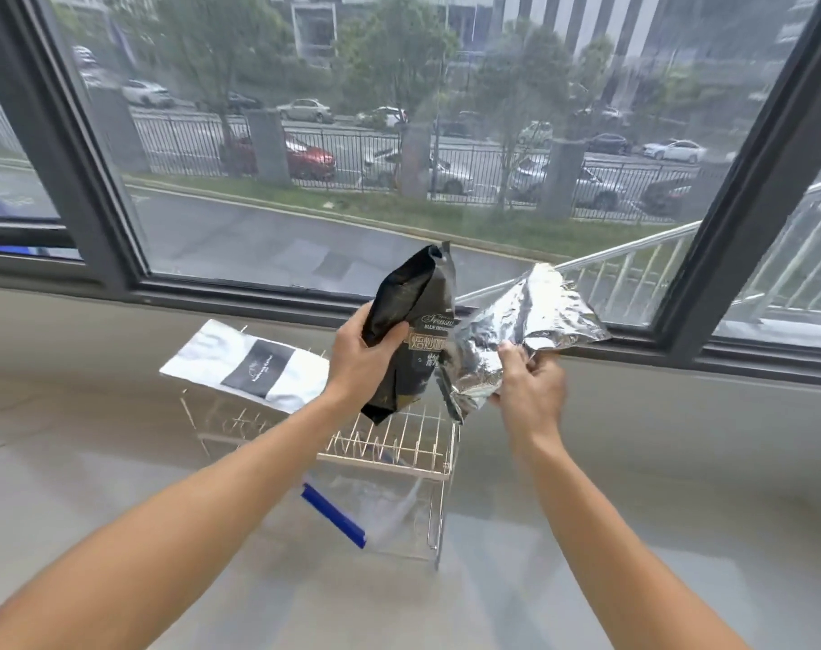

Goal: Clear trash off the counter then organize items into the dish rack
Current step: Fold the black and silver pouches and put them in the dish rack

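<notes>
Holding the black coffee bag (406,330) in the left hand (359,356) and the crumpled foil pouch (516,330) pinched in the right hand (530,389), both at frame centre above the wire dish rack (390,450), keep each grip firm and carry them clear together.

Big window (399,133) with dark frame (113,218) fills the upper view; second dark upright (746,190) on the right. Outside: grey road (239,236) just past the glass, grass strip (352,204) behind it, black metal fence (352,152) with grey stone posts (268,147). Parked cars beyond the fence, among them a red car (305,157) and a white car (676,150). Trees (211,39) and a building (563,16) further back. White handrail (634,255) slopes up at right outside the glass. Glass looks hazy, with faint reflections.
</notes>
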